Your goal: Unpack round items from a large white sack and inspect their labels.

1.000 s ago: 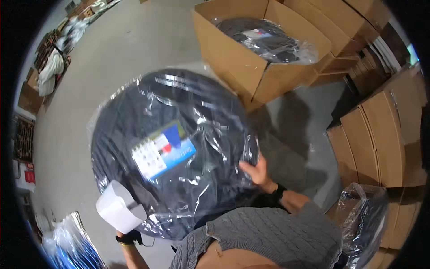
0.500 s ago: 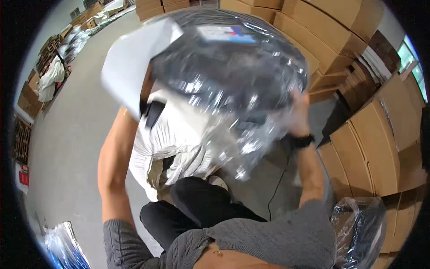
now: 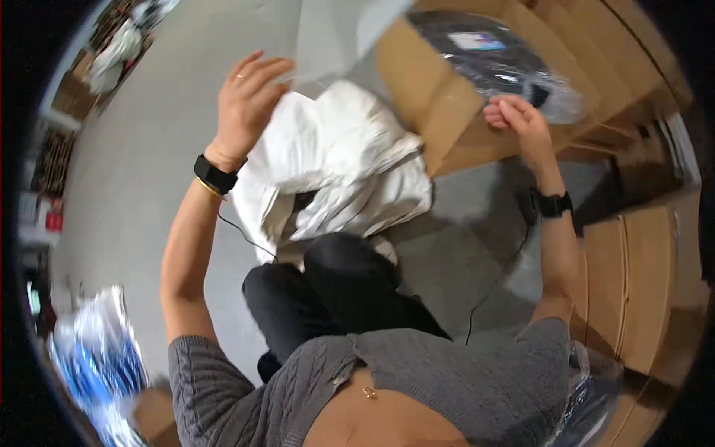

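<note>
Nearest the camera, a grey knitted top and dark trousers [image 3: 342, 298], knees bent over the grey floor [image 3: 149, 149]. At lower left, a blurred heap of blue and clear plastic [image 3: 97, 357]; at lower right, a clear bag with dark contents [image 3: 588, 395] against stacked brown cartons [image 3: 648, 276]. Beyond the knees, a crumpled white bag [image 3: 342, 171] on the floor. Above it, left hand [image 3: 249, 93] raised, fingers loosely spread and curved, fingertips at the lower edge of a pale sheet [image 3: 335, 33] near the top of the frame; grip on the sheet impossible to judge. Black watch on that wrist. Farther right, right hand [image 3: 518, 119], fingers drawn together, pinching the clear film of a plastic-wrapped dark bundle [image 3: 491, 56]. Bundle lying inside an open cardboard box [image 3: 439, 104], white label on top. More cartons behind.
</note>
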`<state>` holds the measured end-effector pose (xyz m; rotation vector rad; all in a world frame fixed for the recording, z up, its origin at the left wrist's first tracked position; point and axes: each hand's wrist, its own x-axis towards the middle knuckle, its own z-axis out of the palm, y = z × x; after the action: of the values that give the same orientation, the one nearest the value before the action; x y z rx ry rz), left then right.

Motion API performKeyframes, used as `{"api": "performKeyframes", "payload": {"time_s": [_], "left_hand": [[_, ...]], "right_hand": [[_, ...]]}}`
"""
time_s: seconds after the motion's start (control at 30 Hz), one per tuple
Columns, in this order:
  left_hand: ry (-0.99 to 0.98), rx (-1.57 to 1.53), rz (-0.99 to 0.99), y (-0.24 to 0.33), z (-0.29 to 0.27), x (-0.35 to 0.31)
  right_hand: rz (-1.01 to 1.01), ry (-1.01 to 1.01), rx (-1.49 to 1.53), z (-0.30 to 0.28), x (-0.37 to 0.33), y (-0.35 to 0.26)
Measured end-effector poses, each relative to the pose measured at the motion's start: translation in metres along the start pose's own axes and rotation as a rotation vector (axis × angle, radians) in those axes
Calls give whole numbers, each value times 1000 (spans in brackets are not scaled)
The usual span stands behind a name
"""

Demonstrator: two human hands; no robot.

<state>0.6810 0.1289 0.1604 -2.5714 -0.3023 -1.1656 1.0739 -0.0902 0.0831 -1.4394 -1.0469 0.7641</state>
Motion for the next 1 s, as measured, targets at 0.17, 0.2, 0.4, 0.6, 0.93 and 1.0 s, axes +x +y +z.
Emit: {"api": "performKeyframes", "payload": {"time_s": [0.17, 0.2, 0.4, 0.6, 0.93, 1.0], "left_hand": [[-126, 60, 263, 41, -64, -45], [-121, 72, 254, 46, -74, -52], [-98, 94, 172, 69, -116, -82], [27, -37, -27, 82, -110, -101], [11, -644, -1163, 77, -94, -166], [-106, -584, -1209, 63, -101, -199]], "right_hand": [[-329, -190, 339, 131, -6, -9], [-268, -132, 204, 144, -1, -16], [70, -582, 516, 225, -2, -40], [122, -793, 631, 274, -40, -52], [40, -649, 313, 268, -18, 36], [63, -495, -87, 276, -4, 107]]}}
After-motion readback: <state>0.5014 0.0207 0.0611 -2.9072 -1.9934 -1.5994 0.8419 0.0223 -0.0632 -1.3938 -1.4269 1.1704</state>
